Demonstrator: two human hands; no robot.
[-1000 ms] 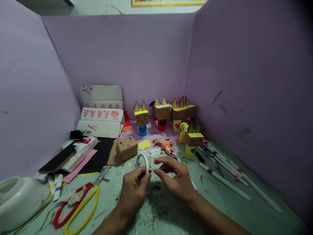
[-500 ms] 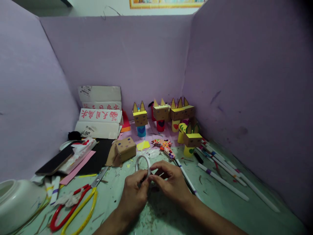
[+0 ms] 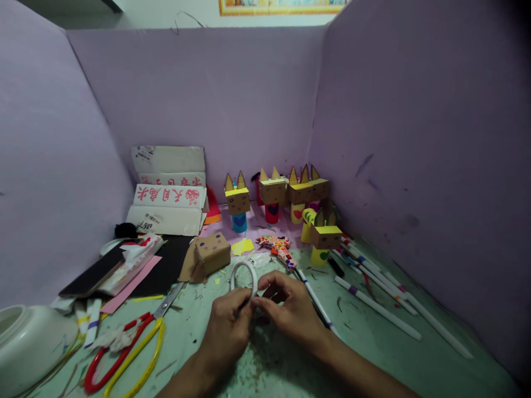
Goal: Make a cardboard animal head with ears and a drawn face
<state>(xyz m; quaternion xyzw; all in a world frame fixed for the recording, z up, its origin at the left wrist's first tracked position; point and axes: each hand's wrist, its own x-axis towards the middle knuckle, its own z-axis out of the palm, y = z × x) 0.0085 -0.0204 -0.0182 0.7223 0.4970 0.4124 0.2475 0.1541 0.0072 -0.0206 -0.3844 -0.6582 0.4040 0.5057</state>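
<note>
A white ring, which looks like a roll of tape [image 3: 244, 267], stands upright near the middle of the table. My left hand [image 3: 229, 323] is closed on its lower part, thumb and fingers pressed together. Against the ring's right edge, my right hand [image 3: 286, 307] has its thumb and index fingertips together; anything between them is too small to make out. Just behind the hands lie a brown cardboard box with dots [image 3: 213, 253], a yellow paper scrap [image 3: 243, 246] and a colourful patterned piece [image 3: 277, 246].
Red and yellow scissors [image 3: 155, 326] and a white bowl [image 3: 37, 345] are at the left. Cardboard figures [image 3: 272, 192] stand at the back. White sticks or pens [image 3: 377, 307] lie at the right. Purple panels [image 3: 194, 88] enclose the table.
My right fingertips have shifted very slightly beside the ring. The ring and my left hand look almost the same.
</note>
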